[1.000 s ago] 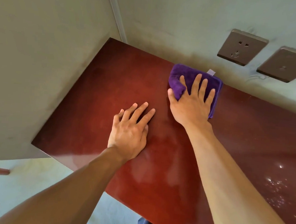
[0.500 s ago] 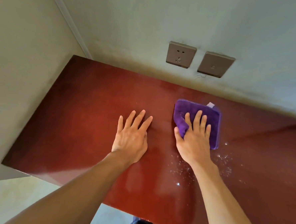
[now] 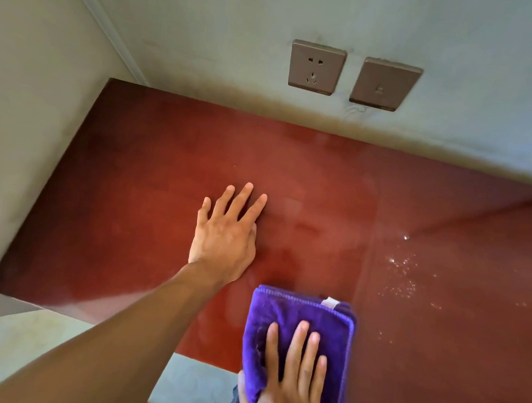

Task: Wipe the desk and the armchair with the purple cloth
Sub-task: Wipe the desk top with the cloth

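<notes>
The desk (image 3: pixel 140 200) has a glossy red-brown top set into a wall corner. A folded purple cloth (image 3: pixel 286 311) with a small white tag lies at the desk's near edge. My right hand (image 3: pixel 294 380) presses flat on the cloth, fingers spread on top and thumb wrapped under its left side. My left hand (image 3: pixel 225 233) rests flat on the desk's middle with fingers apart, holding nothing. The armchair is out of view.
Two brown wall sockets (image 3: pixel 316 67) sit on the wall behind the desk. Small shiny droplets (image 3: pixel 400 272) speckle the desk's right part. Walls close the desk's left and back sides. Pale floor (image 3: pixel 16 341) shows below the near edge.
My right hand has dragged the cloth from the back of the desk toward me to the near edge. My left hand has stayed flat on the desk.
</notes>
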The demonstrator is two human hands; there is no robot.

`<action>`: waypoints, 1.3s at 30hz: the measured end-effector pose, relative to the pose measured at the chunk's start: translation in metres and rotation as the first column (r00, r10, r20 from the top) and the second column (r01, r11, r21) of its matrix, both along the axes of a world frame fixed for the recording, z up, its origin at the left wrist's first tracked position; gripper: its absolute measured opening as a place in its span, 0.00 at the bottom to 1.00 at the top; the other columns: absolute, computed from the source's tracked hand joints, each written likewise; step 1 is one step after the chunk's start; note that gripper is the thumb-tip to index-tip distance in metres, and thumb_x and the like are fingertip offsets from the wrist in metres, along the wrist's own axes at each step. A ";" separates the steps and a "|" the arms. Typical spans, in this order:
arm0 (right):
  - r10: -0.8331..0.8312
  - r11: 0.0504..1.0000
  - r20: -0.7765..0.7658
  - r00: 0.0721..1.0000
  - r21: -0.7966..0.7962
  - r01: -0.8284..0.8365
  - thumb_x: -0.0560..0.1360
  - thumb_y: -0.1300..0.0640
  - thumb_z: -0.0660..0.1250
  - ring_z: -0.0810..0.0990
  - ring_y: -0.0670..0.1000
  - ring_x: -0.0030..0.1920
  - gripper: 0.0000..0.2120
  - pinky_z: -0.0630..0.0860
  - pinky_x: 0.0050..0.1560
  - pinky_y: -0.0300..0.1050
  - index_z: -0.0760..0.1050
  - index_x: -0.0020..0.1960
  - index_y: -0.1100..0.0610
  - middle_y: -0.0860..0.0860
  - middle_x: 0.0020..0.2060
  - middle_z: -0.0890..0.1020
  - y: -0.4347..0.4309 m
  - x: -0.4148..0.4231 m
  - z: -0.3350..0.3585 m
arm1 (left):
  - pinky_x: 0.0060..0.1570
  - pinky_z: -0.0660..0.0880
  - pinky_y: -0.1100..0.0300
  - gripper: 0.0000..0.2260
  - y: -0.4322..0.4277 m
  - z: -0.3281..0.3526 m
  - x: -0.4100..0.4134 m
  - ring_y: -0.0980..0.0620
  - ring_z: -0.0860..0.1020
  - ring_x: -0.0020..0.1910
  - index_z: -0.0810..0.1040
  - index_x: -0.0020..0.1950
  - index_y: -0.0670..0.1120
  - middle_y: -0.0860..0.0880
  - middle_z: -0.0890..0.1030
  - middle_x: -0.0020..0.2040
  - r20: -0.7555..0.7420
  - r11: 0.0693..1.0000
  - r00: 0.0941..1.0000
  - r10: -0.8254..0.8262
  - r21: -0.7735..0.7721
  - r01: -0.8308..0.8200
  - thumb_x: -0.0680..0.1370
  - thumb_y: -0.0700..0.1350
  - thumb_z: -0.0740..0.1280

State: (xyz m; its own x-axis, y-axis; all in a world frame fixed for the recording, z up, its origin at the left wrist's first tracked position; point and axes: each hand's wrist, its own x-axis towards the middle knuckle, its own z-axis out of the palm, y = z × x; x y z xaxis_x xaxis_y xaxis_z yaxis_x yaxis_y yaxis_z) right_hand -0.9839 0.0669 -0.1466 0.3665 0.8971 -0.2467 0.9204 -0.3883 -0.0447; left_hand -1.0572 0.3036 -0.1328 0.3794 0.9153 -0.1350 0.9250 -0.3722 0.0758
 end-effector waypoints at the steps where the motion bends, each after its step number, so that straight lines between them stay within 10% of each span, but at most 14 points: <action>1: -0.034 0.999 -0.015 0.999 -0.035 0.033 0.45 0.40 0.81 0.74 0.62 0.68 0.53 0.72 0.60 0.62 0.73 0.70 0.50 0.63 0.66 0.79 -0.002 -0.007 -0.003 | 0.74 0.59 0.38 0.26 0.001 0.000 -0.001 0.46 0.56 0.80 0.58 0.80 0.58 0.53 0.58 0.82 0.004 1.000 1.000 -0.003 0.005 0.003 0.81 0.50 0.56; 4: -0.047 0.998 -0.014 0.999 -0.036 0.046 0.39 0.42 0.83 0.75 0.63 0.66 0.57 0.73 0.58 0.63 0.74 0.68 0.50 0.63 0.66 0.79 -0.004 -0.016 -0.007 | 0.70 0.63 0.40 0.25 0.004 0.000 -0.003 0.46 0.60 0.78 0.62 0.79 0.59 0.53 0.61 0.80 0.018 1.000 1.000 -0.014 0.021 0.014 0.81 0.51 0.57; 8: -0.004 0.997 -0.012 1.000 0.071 0.005 0.67 0.36 0.66 0.70 0.65 0.72 0.40 0.69 0.65 0.65 0.70 0.75 0.52 0.64 0.70 0.74 0.025 -0.015 0.002 | 0.67 0.66 0.45 0.24 0.008 -0.001 -0.019 0.47 0.64 0.76 0.67 0.77 0.55 0.52 0.65 0.79 0.070 0.996 0.995 -0.072 0.066 0.067 0.80 0.50 0.57; 14: 0.004 0.980 -0.178 0.984 0.195 0.031 0.80 0.38 0.52 0.50 0.66 0.81 0.35 0.50 0.78 0.66 0.57 0.82 0.53 0.65 0.81 0.54 0.140 0.004 0.017 | 0.67 0.66 0.46 0.20 0.008 0.000 -0.059 0.45 0.69 0.71 0.74 0.72 0.48 0.47 0.72 0.73 0.207 0.980 0.974 0.094 0.151 -0.127 0.79 0.45 0.60; 23: 0.121 0.984 -0.201 0.972 0.153 -0.091 0.81 0.34 0.48 0.39 0.65 0.81 0.33 0.40 0.78 0.64 0.49 0.83 0.44 0.62 0.82 0.44 0.297 -0.008 0.013 | 0.70 0.66 0.46 0.19 0.006 0.002 -0.092 0.45 0.66 0.74 0.74 0.70 0.48 0.47 0.71 0.74 0.185 0.982 0.975 0.124 0.118 -0.148 0.80 0.45 0.58; 32: 0.291 0.952 -0.039 0.956 0.107 -0.286 0.81 0.36 0.48 0.42 0.61 0.82 0.32 0.37 0.77 0.68 0.52 0.82 0.44 0.56 0.83 0.47 0.261 0.055 0.017 | 0.73 0.63 0.44 0.20 0.001 0.017 -0.045 0.46 0.63 0.77 0.73 0.73 0.48 0.48 0.70 0.76 0.189 0.999 0.982 0.003 0.050 -0.013 0.80 0.44 0.60; 39: 0.114 0.992 0.084 0.990 0.039 -0.117 0.81 0.39 0.45 0.45 0.61 0.82 0.31 0.40 0.79 0.66 0.56 0.82 0.49 0.54 0.83 0.51 0.223 0.201 0.023 | 0.78 0.52 0.43 0.23 0.004 0.024 0.051 0.46 0.53 0.81 0.64 0.79 0.50 0.48 0.61 0.80 0.176 0.994 0.979 -0.103 -0.017 0.107 0.83 0.47 0.56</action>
State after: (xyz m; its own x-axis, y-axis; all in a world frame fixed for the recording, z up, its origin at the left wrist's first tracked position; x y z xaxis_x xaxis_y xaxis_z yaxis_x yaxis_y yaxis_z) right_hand -0.7827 0.2902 -0.1233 0.2771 0.9438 -0.1801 0.9603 -0.2785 0.0181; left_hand -1.0059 0.3073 -0.1089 0.4930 0.8663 -0.0812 0.8526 -0.4623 0.2437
